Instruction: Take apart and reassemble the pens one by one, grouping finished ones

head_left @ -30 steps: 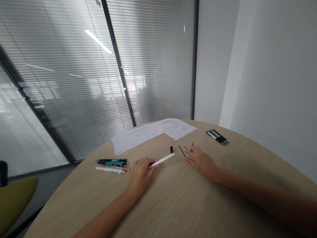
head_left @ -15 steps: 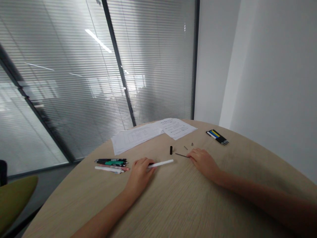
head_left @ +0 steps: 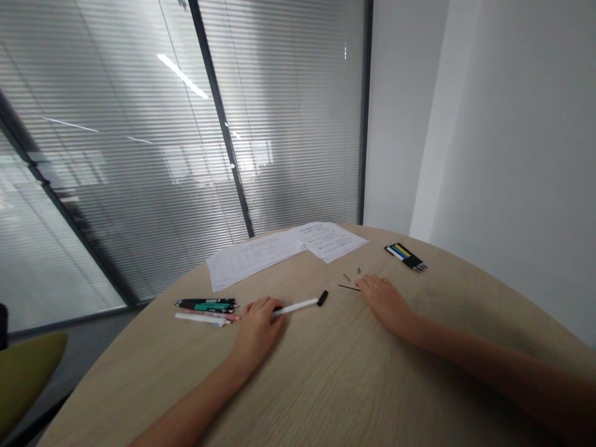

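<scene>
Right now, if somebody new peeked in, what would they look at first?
Probably the white pen in the left hand, its end at or near a small black piece. Next, maybe the pen row with yellow and blue, beyond the right hand, then the pen pile with green beside the left hand.

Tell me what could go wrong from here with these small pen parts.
The short thin piece and the tiny metallic piece lie near the right hand, so a brush might scatter them. The thin dark stick reaches to that hand; sideways pressure could bend it. The short black piece is at the end of the white pen barrel in the left hand; if loose, it might roll away.
</scene>
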Motion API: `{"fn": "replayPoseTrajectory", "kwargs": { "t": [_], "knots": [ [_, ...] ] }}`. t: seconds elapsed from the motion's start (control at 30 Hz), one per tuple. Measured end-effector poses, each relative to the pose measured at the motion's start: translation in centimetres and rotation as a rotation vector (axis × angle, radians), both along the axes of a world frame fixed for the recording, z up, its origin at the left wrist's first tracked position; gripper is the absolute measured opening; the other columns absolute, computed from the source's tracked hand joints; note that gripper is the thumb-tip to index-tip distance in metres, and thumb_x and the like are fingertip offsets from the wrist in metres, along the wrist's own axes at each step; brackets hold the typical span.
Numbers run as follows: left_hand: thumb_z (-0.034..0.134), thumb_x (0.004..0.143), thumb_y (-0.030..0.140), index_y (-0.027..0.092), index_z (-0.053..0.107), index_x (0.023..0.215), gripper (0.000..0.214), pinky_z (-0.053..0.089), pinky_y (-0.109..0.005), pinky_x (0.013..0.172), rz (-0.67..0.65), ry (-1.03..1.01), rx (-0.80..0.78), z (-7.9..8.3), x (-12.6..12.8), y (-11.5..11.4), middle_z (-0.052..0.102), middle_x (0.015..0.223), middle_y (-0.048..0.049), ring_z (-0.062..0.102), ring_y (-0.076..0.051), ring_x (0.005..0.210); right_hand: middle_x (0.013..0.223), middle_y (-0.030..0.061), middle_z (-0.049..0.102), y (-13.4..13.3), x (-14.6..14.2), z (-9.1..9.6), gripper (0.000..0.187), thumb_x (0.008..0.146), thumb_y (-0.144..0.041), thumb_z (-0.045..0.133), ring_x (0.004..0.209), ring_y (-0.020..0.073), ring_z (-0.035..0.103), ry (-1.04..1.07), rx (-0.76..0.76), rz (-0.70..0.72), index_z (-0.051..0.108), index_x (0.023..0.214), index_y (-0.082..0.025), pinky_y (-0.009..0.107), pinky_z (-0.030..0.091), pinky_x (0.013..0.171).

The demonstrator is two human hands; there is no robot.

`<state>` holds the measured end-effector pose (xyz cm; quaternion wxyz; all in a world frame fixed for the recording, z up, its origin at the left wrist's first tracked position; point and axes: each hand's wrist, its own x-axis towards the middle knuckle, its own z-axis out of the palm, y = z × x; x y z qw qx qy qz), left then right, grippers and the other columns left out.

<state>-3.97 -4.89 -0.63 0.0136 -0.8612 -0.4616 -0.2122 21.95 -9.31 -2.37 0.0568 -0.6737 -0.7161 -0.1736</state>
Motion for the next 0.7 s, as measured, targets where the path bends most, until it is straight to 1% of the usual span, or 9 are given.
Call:
{"fn": "replayPoseTrajectory", "kwargs": {
  "t": [0.23, 0.37, 0.5, 0.6, 0.7],
  "knots": [
    [0.049, 0.074, 0.019, 0.018, 0.058, 0.083, 0.013, 0.039, -0.032, 0.076, 0.007, -0.040, -0.012, -0.2, 0.1, 0.3, 0.063, 0.083, -0.0035, 0.057, -0.020, 0.083, 0.093, 0.0120, 0.059, 0.2, 0.4, -0.7, 0.028, 0.078, 0.000, 0.038, 0.089, 0.0220, 0.053, 0.050, 0.046, 0.013, 0.057, 0.094, -0.010, 0.033, 0.041, 0.077],
    [0.050, 0.073, 0.017, 0.018, 0.058, 0.084, 0.014, 0.039, -0.033, 0.076, -0.005, -0.049, -0.006, -0.2, 0.1, 0.3, 0.064, 0.083, -0.0036, 0.057, -0.020, 0.083, 0.093, 0.0115, 0.058, 0.3, 0.6, -1.2, 0.030, 0.078, 0.001, 0.037, 0.091, 0.0212, 0.051, 0.055, 0.129, 0.076, 0.056, 0.097, -0.011, 0.032, 0.040, 0.078],
    [0.050, 0.074, 0.018, 0.017, 0.058, 0.084, 0.013, 0.039, -0.033, 0.077, -0.018, -0.051, -0.002, -0.3, 0.0, 0.3, 0.063, 0.083, -0.0039, 0.057, -0.020, 0.082, 0.092, 0.0103, 0.058, 0.2, 0.5, -1.3, 0.028, 0.078, 0.000, 0.038, 0.089, 0.0204, 0.051, 0.051, 0.186, 0.172, 0.057, 0.094, -0.013, 0.031, 0.040, 0.077],
    [0.049, 0.075, 0.017, 0.017, 0.058, 0.084, 0.013, 0.038, -0.033, 0.077, -0.023, -0.047, -0.003, -0.4, 0.0, 0.4, 0.063, 0.083, -0.0039, 0.056, -0.020, 0.082, 0.092, 0.0098, 0.058, 0.3, 0.6, -1.4, 0.028, 0.078, 0.000, 0.039, 0.087, 0.0204, 0.051, 0.045, 0.207, 0.219, 0.058, 0.093, -0.014, 0.032, 0.040, 0.076],
    [0.049, 0.076, 0.016, 0.016, 0.058, 0.085, 0.012, 0.038, -0.034, 0.077, -0.020, -0.041, -0.005, -0.4, 0.0, 0.4, 0.062, 0.083, -0.0038, 0.056, -0.019, 0.082, 0.090, 0.0089, 0.058, 0.5, 0.9, -1.6, 0.028, 0.076, 0.000, 0.041, 0.085, 0.0200, 0.052, 0.057, 0.189, 0.214, 0.059, 0.093, -0.014, 0.032, 0.040, 0.075]
  ]
}}
